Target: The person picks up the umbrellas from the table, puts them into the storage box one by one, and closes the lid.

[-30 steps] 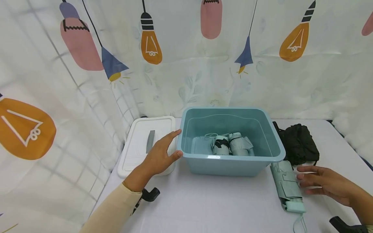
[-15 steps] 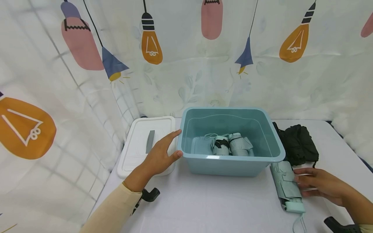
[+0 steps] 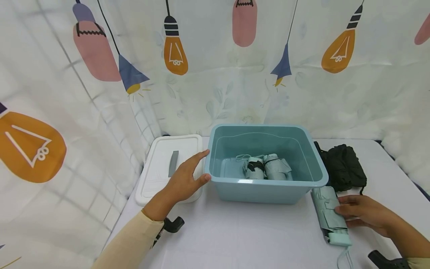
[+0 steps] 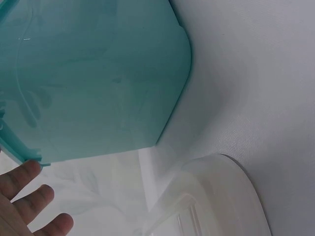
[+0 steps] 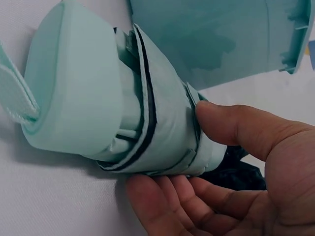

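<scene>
My right hand (image 3: 367, 215) pinches a pale green folding umbrella (image 3: 330, 215) lying to the right of the bin. In the right wrist view the thumb lies over the folded fabric of the umbrella (image 5: 167, 98), and the fingers curl against its other side. A wrist cord hangs from its near end. My left hand (image 3: 183, 183) rests with spread, relaxed fingers at the left rim of a blue-green plastic bin (image 3: 258, 192). The left wrist view has its fingertips (image 4: 32, 169) at the rim. Inside the bin lie two similar rolled umbrellas (image 3: 276, 167), side by side.
A white lid or lidded box (image 3: 156, 168) with a grey handle lies left of the bin, partly behind my left arm. A black fabric bundle (image 3: 346, 166) sits behind the umbrella on the right. A patterned curtain (image 3: 235, 93) stands behind the table.
My right hand has moved left to the umbrella, its thumb and fingers closing around it. The left hand and the bin stay where they were.
</scene>
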`<state>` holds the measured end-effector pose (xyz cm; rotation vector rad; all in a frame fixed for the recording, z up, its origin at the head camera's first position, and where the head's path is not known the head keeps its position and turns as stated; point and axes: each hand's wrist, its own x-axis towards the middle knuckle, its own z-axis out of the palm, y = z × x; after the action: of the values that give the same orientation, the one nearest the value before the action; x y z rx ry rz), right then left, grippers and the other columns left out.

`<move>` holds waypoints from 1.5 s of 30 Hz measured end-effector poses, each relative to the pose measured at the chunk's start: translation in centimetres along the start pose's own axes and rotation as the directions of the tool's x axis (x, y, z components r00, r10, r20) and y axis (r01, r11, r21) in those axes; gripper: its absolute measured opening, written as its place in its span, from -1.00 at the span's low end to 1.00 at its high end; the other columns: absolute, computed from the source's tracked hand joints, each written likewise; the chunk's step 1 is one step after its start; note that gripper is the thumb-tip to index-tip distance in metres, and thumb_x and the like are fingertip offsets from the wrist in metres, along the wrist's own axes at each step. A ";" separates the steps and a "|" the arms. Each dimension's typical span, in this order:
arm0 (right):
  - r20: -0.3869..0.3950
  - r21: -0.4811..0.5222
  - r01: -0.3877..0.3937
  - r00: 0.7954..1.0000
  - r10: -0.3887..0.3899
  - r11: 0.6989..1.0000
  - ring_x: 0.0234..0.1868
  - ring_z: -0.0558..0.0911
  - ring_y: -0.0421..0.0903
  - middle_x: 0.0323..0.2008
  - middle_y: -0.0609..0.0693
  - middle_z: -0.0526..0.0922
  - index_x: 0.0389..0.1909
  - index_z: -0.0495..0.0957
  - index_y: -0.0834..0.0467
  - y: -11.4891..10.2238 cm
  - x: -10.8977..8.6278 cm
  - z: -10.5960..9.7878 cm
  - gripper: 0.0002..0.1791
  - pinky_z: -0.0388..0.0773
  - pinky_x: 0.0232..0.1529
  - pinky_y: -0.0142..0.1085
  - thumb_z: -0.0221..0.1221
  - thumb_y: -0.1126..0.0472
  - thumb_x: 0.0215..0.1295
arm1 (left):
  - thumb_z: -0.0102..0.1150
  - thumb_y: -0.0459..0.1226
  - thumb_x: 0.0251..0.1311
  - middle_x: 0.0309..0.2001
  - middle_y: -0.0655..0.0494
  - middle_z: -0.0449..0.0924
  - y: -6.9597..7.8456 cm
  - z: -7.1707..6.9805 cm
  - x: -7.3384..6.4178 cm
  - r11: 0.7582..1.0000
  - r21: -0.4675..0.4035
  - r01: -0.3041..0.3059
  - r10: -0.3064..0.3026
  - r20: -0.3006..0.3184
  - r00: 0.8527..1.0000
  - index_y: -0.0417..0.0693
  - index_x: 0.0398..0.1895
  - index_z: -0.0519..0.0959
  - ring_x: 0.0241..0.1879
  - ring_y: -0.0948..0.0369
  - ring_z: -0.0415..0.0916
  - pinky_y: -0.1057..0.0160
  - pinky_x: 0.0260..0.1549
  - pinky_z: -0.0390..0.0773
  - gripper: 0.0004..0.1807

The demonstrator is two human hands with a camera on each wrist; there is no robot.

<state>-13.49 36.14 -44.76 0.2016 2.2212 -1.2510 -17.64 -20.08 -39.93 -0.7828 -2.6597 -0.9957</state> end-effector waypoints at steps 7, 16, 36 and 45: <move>-0.017 -0.032 0.008 1.000 -0.009 0.999 -0.02 0.63 0.08 0.08 0.30 0.55 0.32 0.16 0.66 -0.2 0.0 0.5 -0.15 0.67 -0.02 0.03 0.28 0.04 0.44 | -0.25 0.57 0.21 0.54 0.13 0.22 0.0 0.0 0.0 1.000 -0.005 0.007 -0.007 0.005 1.000 0.22 0.62 0.16 0.51 0.02 0.15 -0.22 0.39 0.22 0.04; -0.048 -0.037 0.003 0.999 -0.005 0.999 -0.04 0.65 0.12 0.04 0.33 0.54 0.28 0.15 0.66 -1.0 -0.2 1.4 -0.18 0.68 -0.06 0.05 0.28 0.07 0.44 | -0.26 0.58 0.19 0.54 0.13 0.21 0.1 0.0 -0.1 1.000 0.009 0.025 -0.025 0.005 1.000 0.27 0.63 0.15 0.51 0.00 0.16 -0.25 0.37 0.22 0.04; -0.097 -0.030 -0.010 0.995 0.007 0.999 -0.06 0.68 0.16 0.18 0.58 0.38 0.48 0.00 0.44 -1.9 -0.2 2.6 0.06 0.69 -0.11 0.08 0.44 0.03 0.26 | -0.22 0.54 0.23 0.54 0.13 0.22 0.2 -0.1 -0.1 1.000 -0.006 0.002 -0.002 0.004 1.000 0.25 0.63 0.15 0.51 0.01 0.15 -0.23 0.38 0.21 0.01; -0.119 0.039 0.058 0.992 -0.053 0.998 -0.09 0.68 0.07 0.14 0.44 0.50 0.52 -0.03 0.41 -1.3 -0.6 2.5 0.08 0.70 -0.13 0.02 0.46 0.07 0.25 | -0.24 0.56 0.22 0.54 0.12 0.22 0.3 -0.2 -0.1 1.000 -0.001 0.003 -0.003 0.004 1.000 0.25 0.63 0.15 0.51 0.01 0.16 -0.24 0.38 0.21 0.02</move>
<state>-12.48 33.43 -44.44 0.2368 2.3159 -1.3480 -17.42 -20.04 -39.69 -0.7823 -2.6646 -0.9977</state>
